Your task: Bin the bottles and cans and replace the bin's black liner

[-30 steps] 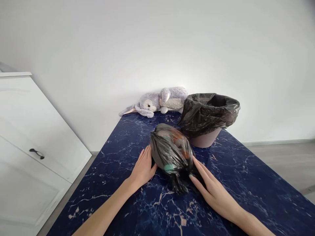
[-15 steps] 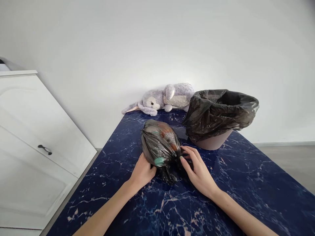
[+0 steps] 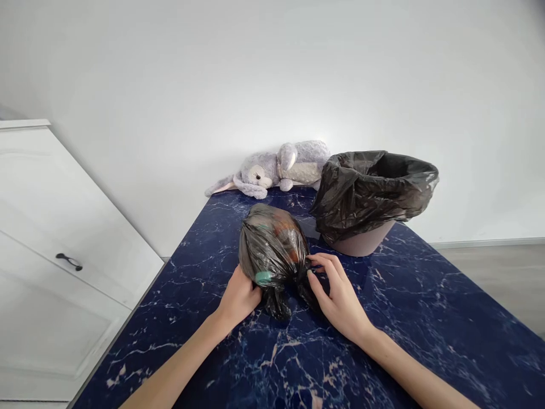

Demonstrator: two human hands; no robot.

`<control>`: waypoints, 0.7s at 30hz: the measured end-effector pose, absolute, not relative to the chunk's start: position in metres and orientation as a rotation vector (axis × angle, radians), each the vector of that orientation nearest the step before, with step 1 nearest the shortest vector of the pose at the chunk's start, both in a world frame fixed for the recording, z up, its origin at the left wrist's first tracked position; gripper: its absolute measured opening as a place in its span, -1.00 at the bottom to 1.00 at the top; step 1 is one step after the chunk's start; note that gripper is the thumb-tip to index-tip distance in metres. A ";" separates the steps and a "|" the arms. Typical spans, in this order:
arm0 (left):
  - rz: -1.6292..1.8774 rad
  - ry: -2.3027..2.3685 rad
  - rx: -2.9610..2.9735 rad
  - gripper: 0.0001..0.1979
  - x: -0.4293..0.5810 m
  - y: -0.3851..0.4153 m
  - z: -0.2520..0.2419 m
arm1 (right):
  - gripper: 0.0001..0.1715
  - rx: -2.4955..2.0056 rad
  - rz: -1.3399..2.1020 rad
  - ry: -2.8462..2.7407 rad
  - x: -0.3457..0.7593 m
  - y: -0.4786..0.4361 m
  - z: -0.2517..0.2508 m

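A filled black garbage bag (image 3: 272,241) rests on the blue marbled table, gathered into a knot with loose ends toward me. Through its thin film show a green cap-like piece and something orange-brown. My left hand (image 3: 239,295) is closed on the bag's lower left side, its fingertips hidden beneath. At the right of the knot, my right hand (image 3: 334,292) has thumb and fingers curved onto the gathered black plastic, gripping it. Behind to the right stands a pinkish trash can (image 3: 361,243) with a black liner (image 3: 361,199) folded over its rim.
A grey plush rabbit (image 3: 272,170) lies on its side against the wall at the table's far edge. To the left is a white cabinet (image 3: 55,227) with a dark handle (image 3: 68,262). The table (image 3: 272,369) is blue with white veins.
The whole view has shifted slightly, so everything sits a little further left. Both hands keep nearly the same hold on the bag, which has hardly moved on the table.
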State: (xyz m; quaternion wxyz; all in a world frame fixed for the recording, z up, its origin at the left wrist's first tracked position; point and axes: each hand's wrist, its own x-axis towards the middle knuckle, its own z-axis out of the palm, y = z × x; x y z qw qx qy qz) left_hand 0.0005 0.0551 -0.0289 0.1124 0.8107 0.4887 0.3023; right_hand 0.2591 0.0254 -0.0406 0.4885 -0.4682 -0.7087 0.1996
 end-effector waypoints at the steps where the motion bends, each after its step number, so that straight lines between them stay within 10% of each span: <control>1: 0.896 1.431 2.377 -0.26 0.001 0.055 -0.029 | -0.65 -1.135 0.479 -1.722 0.259 0.026 -0.041; 12: 1.158 1.443 2.261 0.04 0.004 0.044 -0.022 | -0.66 -1.113 0.391 -1.746 0.258 0.022 -0.039; 21: 1.357 1.166 2.833 -0.19 0.026 0.027 -0.008 | -0.68 -1.040 0.305 -1.794 0.256 0.018 -0.036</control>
